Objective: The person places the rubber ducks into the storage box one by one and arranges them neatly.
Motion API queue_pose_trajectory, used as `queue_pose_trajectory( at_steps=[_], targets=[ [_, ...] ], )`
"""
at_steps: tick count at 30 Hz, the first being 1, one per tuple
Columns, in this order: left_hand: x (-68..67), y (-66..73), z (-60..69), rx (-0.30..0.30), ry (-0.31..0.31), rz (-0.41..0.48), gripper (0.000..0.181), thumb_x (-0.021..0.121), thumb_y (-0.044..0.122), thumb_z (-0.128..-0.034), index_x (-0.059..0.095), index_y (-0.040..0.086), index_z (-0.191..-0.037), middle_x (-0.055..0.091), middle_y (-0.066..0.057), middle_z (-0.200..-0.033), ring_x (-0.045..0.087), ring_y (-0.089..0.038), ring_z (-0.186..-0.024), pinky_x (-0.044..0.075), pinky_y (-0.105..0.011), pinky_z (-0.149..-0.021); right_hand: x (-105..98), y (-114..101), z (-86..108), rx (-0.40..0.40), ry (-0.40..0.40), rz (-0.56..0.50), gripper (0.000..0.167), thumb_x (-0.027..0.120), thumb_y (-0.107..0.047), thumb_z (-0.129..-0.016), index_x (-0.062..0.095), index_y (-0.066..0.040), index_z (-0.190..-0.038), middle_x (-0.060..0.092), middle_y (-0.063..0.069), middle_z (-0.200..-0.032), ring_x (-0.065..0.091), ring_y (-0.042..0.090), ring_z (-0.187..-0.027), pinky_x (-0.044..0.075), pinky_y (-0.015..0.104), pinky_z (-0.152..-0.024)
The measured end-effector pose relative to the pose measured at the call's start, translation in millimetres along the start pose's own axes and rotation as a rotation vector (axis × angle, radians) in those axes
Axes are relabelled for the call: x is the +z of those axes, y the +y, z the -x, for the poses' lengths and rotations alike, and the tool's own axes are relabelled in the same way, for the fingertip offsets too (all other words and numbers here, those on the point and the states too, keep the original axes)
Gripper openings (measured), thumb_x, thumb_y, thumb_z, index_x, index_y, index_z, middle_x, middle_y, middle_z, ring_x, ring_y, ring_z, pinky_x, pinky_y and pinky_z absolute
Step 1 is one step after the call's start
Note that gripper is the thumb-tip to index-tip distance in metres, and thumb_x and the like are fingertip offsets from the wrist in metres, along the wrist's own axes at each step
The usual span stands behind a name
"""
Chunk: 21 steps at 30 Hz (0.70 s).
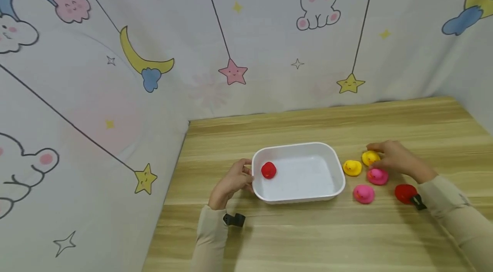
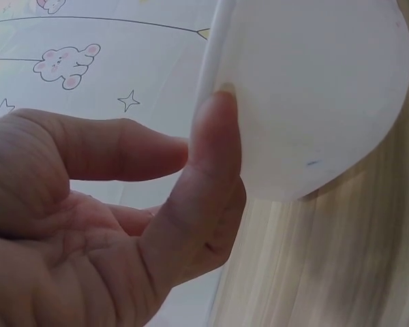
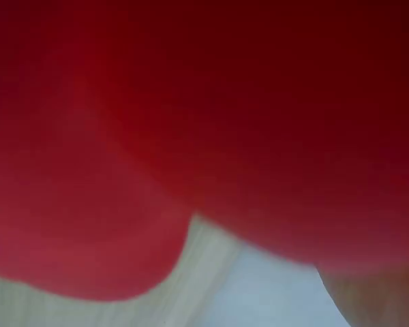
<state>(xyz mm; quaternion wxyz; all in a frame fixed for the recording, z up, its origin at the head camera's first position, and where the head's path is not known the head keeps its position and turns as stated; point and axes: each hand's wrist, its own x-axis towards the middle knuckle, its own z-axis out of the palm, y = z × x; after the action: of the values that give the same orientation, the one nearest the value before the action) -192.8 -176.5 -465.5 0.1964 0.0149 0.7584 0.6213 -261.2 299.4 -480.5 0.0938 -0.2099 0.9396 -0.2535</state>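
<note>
Closest to me is the wood-grain table [image 1: 277, 242], then the smooth white tray [image 1: 304, 177], long axis left to right, its left rim pinched by the left hand [image 1: 236, 177]; beyond a rounded pink duck [image 1: 378, 177], the glossy yellow duck [image 1: 370, 159] sits right of the tray, between thumb and fingertips of the nearer right hand [image 1: 398, 159], though whether they've closed I can't tell

white tub [image 1: 304, 173] plonked upright roughly mid-table [image 1: 292, 237], pinched at its left rim, red toy [image 1: 268, 170] sat inside by the left wall, yellow duck [image 1: 370, 158] pinched over toward the table's right edge, second yellow duck [image 1: 352, 168], pink ducks [image 1: 377, 176] [image 1: 363, 194] and another red toy [image 1: 405, 193] scattered nearby
</note>
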Motion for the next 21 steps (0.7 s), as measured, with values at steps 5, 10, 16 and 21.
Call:
queue_pose_trajectory(
  at_steps=[5,10,16,21],
  targets=[
    [-0.9,0.2,0.0,0.006,0.003,0.011,0.055,0.05,-0.016,-0.0873,0.034,-0.018,-0.14,0.048,-0.016,-0.092,0.058,-0.019,-0.057,0.064,-0.037,-0.056,-0.1,-2.0,-4.1,-0.017,0.013,0.046,0.063,0.087,-0.018,-0.077,0.061,0.017,-0.122,0.062,0.036,-0.119,0.058,0.054,-0.11,0.048,0.068,-0.095],
    [-0.3,-0.1,-0.2,0.006,-0.001,0.008,0.053,0.05,-0.016,-0.0884,0.036,-0.017,-0.14,0.049,-0.019,-0.094,0.059,-0.02,-0.058,0.064,-0.036,-0.056,0.7,-0.6,-5.6,0.007,0.015,0.05,0.061,0.086,-0.017,-0.077,0.061,0.015,-0.123,0.062,0.036,-0.12,0.058,0.054,-0.109,0.048,0.069,-0.094],
    [-0.2,-0.6,0.4,-0.002,-0.008,0.003,0.053,0.05,-0.017,-0.0888,0.036,-0.017,-0.14,0.05,-0.025,-0.098,0.059,-0.02,-0.059,0.064,-0.036,-0.056,5.7,5.0,-3.6,0.012,0.022,0.008,0.058,0.082,-0.014,-0.081,0.06,0.014,-0.127,0.06,0.036,-0.125,0.055,0.055,-0.114,0.046,0.07,-0.097],
    [-0.7,-0.2,0.1,-0.008,-0.008,0.003,0.054,0.05,-0.016,-0.0892,0.035,-0.016,-0.141,0.05,-0.025,-0.099,0.059,-0.02,-0.059,0.064,-0.037,-0.057,4.9,6.6,0.7,-0.017,0.067,-0.062,0.061,0.082,-0.009,-0.08,0.056,0.014,-0.13,0.058,0.036,-0.127,0.057,0.056,-0.114,0.049,0.068,-0.096]
  ],
)
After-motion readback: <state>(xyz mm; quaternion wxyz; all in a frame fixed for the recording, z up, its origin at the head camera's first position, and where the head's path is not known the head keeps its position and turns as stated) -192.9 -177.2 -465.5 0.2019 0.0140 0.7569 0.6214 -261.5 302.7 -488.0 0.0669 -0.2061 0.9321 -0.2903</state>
